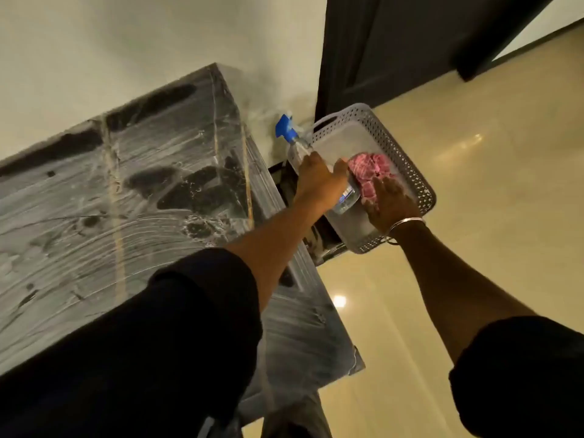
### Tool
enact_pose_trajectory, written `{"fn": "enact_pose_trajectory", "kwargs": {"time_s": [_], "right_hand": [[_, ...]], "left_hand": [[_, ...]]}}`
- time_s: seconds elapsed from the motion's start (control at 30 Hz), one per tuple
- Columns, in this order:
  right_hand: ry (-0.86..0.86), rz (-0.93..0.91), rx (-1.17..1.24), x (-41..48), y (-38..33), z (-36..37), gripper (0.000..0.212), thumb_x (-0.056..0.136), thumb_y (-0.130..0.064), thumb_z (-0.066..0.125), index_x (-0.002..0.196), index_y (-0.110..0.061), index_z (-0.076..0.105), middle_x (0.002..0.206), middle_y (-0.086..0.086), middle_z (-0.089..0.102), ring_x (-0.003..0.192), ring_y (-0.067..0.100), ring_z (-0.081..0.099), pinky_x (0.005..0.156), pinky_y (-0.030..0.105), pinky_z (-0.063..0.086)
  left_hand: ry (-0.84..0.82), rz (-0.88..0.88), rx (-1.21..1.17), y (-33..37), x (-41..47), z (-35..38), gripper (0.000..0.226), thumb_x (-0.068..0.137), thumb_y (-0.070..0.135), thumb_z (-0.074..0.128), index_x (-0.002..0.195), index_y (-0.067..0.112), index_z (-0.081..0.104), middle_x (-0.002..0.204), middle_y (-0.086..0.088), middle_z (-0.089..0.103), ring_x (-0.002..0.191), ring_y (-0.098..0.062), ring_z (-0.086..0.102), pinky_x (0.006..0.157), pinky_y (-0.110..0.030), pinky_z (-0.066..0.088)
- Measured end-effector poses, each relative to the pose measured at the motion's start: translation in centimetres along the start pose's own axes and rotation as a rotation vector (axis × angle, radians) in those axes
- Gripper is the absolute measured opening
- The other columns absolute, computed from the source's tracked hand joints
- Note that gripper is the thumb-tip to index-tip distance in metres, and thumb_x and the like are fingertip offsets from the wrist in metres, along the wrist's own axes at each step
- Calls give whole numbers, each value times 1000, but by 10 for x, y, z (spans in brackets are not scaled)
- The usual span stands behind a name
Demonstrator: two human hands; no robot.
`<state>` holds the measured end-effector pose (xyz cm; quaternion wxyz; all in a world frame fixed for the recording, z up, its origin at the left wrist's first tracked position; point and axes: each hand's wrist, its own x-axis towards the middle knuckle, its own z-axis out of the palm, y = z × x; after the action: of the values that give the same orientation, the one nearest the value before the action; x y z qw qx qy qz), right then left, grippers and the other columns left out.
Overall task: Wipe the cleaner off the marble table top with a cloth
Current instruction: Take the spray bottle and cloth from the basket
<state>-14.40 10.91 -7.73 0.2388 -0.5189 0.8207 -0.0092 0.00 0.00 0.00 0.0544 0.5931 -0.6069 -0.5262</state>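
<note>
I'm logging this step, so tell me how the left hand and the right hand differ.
The left hand grips the spray bottle; the right hand lies flat on the pink cloth. The right wrist wears a bangle; the left wrist is bare. Both hands reach over the grey basket.

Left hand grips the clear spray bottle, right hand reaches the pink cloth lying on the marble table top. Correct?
No. The head view shows the crumpled pink cloth lying in the grey perforated plastic basket, not on the streaked dark marble table top. Rest holds.
</note>
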Motion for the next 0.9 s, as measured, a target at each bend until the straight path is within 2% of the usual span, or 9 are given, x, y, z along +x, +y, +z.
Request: {"fn": "enact_pose_trajectory", "kwargs": {"time_s": [0.07,0.2,0.3,0.33,0.4,0.5,0.6,0.77,0.9], "right_hand": [[-39,17,33,15,7,5,68,93,-39,43,150,-9,26,153,23,29,141,41,27,109,54,31],[-14,13,64,45,18,20,71,88,-35,48,149,-6,28,152,25,29,138,46,29,108,58,32],[-52,41,49,65,31,34,80,87,-33,60,153,-14,20,158,20,18,142,45,20,109,60,28],[-85,47,59,69,34,38,86,83,-37,63,154,-18,17,159,18,15,143,45,17,110,61,27],[-120,58,78,74,39,46,94,78,-41,68,154,-24,14,159,16,13,143,46,15,108,63,28],[-80,82,-30,71,39,60,109,71,-44,79,153,-26,10,156,17,17,140,49,16,102,66,35],[-1,79,-50,67,37,71,110,67,-48,80,151,-27,12,153,19,21,139,48,20,97,66,39],[63,98,-1,63,28,79,109,64,-49,82,149,-25,19,146,19,28,132,44,28,89,62,46],[54,133,15,60,14,85,112,63,-51,81,150,-28,15,146,17,27,131,43,28,89,60,45]], "left_hand": [[81,-142,-120,0,24,6,69,91,45,53,142,2,34,138,-18,50,119,-31,55,97,-39,48],[176,-465,-342,-9,68,2,63,92,44,55,136,2,37,112,-4,50,97,-19,51,74,-25,45],[141,-368,-274,-15,91,-3,54,99,38,44,138,1,45,77,6,40,62,-4,38,42,-11,39],[159,-358,-263,-16,99,-5,54,99,41,43,137,2,46,75,7,38,58,-4,35,41,-10,39],[205,-425,-273,-16,110,-7,64,90,54,55,128,3,45,88,3,47,62,-4,40,48,-16,37],[232,-482,-304,-18,124,-3,82,77,65,65,132,8,42,115,-6,57,86,-12,55,52,-21,33],[236,-436,-352,-21,136,1,76,81,56,66,136,10,40,121,-8,55,90,-15,53,57,-23,37],[299,-376,-458,-22,154,3,46,89,30,65,126,5,51,113,-6,65,91,-19,64,67,-20,46],[344,-362,-463,-20,160,0,44,91,24,61,129,4,51,113,-8,65,99,-20,64,77,-22,47]]}}
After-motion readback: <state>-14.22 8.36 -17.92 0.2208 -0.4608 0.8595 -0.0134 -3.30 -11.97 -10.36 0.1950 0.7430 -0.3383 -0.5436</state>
